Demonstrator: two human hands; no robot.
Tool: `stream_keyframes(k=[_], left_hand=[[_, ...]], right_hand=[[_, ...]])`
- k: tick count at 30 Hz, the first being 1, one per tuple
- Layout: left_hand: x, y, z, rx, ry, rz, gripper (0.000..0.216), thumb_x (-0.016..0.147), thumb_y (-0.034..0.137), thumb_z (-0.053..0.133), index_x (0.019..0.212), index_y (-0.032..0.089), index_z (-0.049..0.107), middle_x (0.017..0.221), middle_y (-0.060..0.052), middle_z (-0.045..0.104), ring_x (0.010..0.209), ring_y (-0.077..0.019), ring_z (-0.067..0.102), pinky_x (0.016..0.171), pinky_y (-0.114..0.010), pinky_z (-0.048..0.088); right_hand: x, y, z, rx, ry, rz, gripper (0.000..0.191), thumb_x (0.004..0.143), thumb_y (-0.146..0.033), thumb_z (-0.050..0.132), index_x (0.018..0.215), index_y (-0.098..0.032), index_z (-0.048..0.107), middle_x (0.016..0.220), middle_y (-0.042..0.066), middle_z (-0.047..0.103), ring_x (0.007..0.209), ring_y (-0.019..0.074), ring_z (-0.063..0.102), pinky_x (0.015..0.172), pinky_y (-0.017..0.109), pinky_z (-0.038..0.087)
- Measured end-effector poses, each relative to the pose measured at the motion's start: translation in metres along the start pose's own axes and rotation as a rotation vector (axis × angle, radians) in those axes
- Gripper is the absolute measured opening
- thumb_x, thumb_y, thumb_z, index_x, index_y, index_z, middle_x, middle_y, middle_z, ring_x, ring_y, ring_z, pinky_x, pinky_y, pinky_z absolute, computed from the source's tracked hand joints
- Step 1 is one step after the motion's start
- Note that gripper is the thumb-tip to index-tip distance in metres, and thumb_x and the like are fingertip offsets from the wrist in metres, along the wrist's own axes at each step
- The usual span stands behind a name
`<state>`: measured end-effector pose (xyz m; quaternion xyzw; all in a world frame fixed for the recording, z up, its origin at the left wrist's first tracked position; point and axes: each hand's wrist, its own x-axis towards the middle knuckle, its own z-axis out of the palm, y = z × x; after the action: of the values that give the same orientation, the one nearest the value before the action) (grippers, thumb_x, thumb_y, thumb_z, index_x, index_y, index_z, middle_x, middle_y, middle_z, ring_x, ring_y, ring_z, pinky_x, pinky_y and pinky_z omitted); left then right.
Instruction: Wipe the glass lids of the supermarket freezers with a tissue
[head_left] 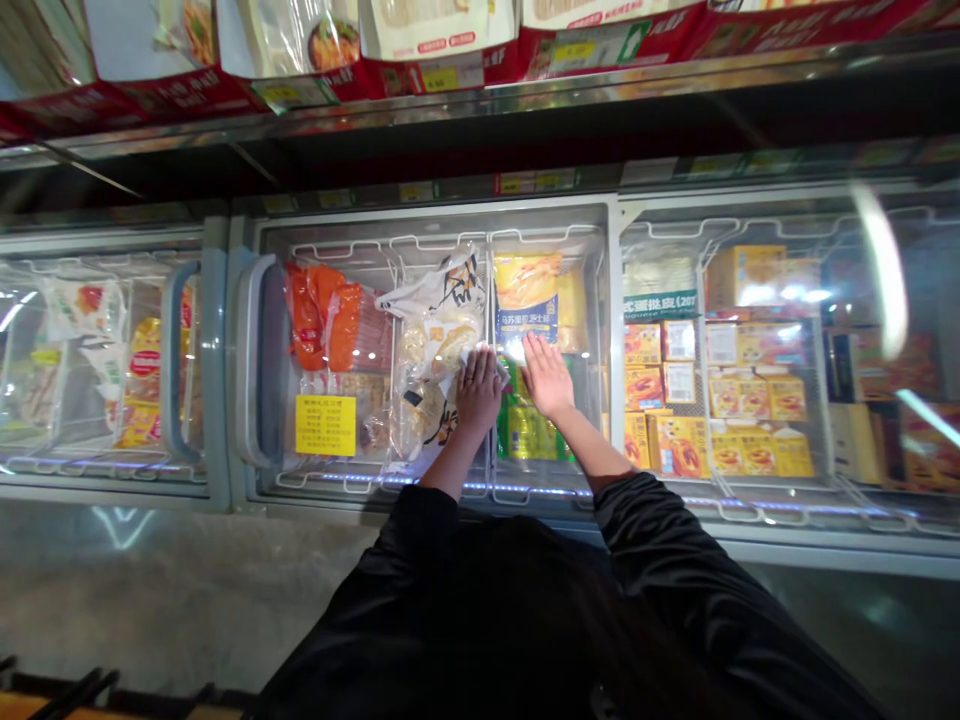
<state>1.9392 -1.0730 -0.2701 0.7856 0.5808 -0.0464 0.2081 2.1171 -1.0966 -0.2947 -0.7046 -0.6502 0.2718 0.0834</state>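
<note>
My left hand [480, 388] rests on the glass lid [442, 225] of a chest freezer, fingers pressed over a small pale crumpled cloth [504, 374] that peeks out around the fingertips. Most of the cloth is hidden under the hand. To its right, my right hand [547, 375] lies flat on the same lid, fingers stretched out and holding nothing. Below the glass are clear bags with black lettering [435, 340], a yellow and blue bag [527, 295] and green packets [529, 425].
A grey lid handle [257, 360] stands at the left, near a yellow notice [325, 425] and orange bags [322, 320]. Yellow boxes [757, 395] fill the freezer section to the right. Overhead, a shelf edge [465, 108] carries red display cartons [442, 75].
</note>
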Motion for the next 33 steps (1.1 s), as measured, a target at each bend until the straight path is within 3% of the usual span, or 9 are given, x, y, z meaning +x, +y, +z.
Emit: stream_keyframes(k=[5,7,10,14,20,25,29,33], left_hand=[[0.033,0.018,0.000,-0.033,0.005,0.129,0.061,0.113,0.032,0.035,0.173,0.023,0.032,0.180,-0.002,0.034,0.169,-0.0192,0.025,0.140,-0.044,0.022],[0.057,0.015,-0.009,-0.038,0.022,0.169,0.061,0.113,0.031,0.033,0.174,0.024,0.031,0.179,-0.002,0.035,0.169,-0.0162,0.025,0.140,-0.041,0.020],[0.082,0.002,-0.024,-0.037,0.040,0.107,0.061,0.113,0.028,0.035,0.173,0.025,0.032,0.179,-0.002,0.035,0.168,-0.0163,0.027,0.140,-0.041,0.022],[0.074,-0.007,-0.030,-0.024,0.058,0.009,0.060,0.113,0.027,0.034,0.173,0.027,0.032,0.177,-0.004,0.040,0.168,-0.0187,0.027,0.140,-0.045,0.022],[0.043,0.018,-0.008,-0.051,0.011,0.060,0.063,0.112,0.028,0.038,0.174,0.021,0.031,0.179,-0.005,0.037,0.169,-0.0223,0.026,0.139,-0.045,0.024],[0.083,0.024,-0.013,-0.078,0.020,0.193,0.067,0.109,0.024,0.042,0.175,0.024,0.027,0.178,-0.005,0.037,0.169,-0.0201,0.027,0.140,-0.045,0.023],[0.123,0.013,-0.029,-0.070,0.047,0.181,0.064,0.109,0.022,0.042,0.173,0.021,0.033,0.179,-0.004,0.034,0.168,-0.0208,0.029,0.139,-0.045,0.024],[0.121,0.005,-0.032,-0.077,0.081,0.076,0.065,0.110,0.022,0.043,0.174,0.023,0.032,0.178,-0.005,0.038,0.167,-0.0231,0.032,0.138,-0.047,0.028]], right_hand=[[0.001,0.002,0.002,0.017,0.006,0.000,0.064,0.113,-0.031,0.033,0.175,-0.019,0.028,0.182,0.009,0.027,0.171,0.0238,0.020,0.141,0.049,0.015],[0.001,0.003,0.002,0.024,0.000,-0.003,0.065,0.112,-0.031,0.035,0.176,-0.019,0.027,0.182,0.008,0.028,0.170,0.0245,0.020,0.141,0.051,0.015],[0.001,0.005,-0.001,0.039,-0.009,-0.011,0.065,0.112,-0.031,0.036,0.176,-0.021,0.027,0.182,0.007,0.028,0.170,0.0239,0.020,0.140,0.051,0.016],[0.000,0.008,-0.003,0.067,0.003,-0.017,0.064,0.111,-0.026,0.032,0.174,-0.017,0.031,0.181,0.009,0.030,0.170,0.0228,0.021,0.141,0.048,0.017],[-0.002,0.010,-0.001,0.101,0.062,0.012,0.072,0.104,-0.012,0.029,0.175,-0.017,0.028,0.181,0.011,0.032,0.170,0.0229,0.019,0.140,0.052,0.022],[-0.005,0.011,0.002,0.092,0.093,0.029,0.074,0.103,-0.013,0.032,0.177,-0.020,0.021,0.180,0.010,0.033,0.170,0.0242,0.021,0.139,0.053,0.023],[-0.005,0.012,0.001,0.077,0.112,0.048,0.074,0.105,-0.017,0.034,0.177,-0.019,0.018,0.180,0.012,0.033,0.170,0.0250,0.021,0.139,0.054,0.024],[0.001,0.014,-0.004,0.072,0.123,0.061,0.072,0.106,-0.020,0.033,0.177,-0.017,0.021,0.180,0.012,0.034,0.170,0.0246,0.021,0.140,0.051,0.022]])
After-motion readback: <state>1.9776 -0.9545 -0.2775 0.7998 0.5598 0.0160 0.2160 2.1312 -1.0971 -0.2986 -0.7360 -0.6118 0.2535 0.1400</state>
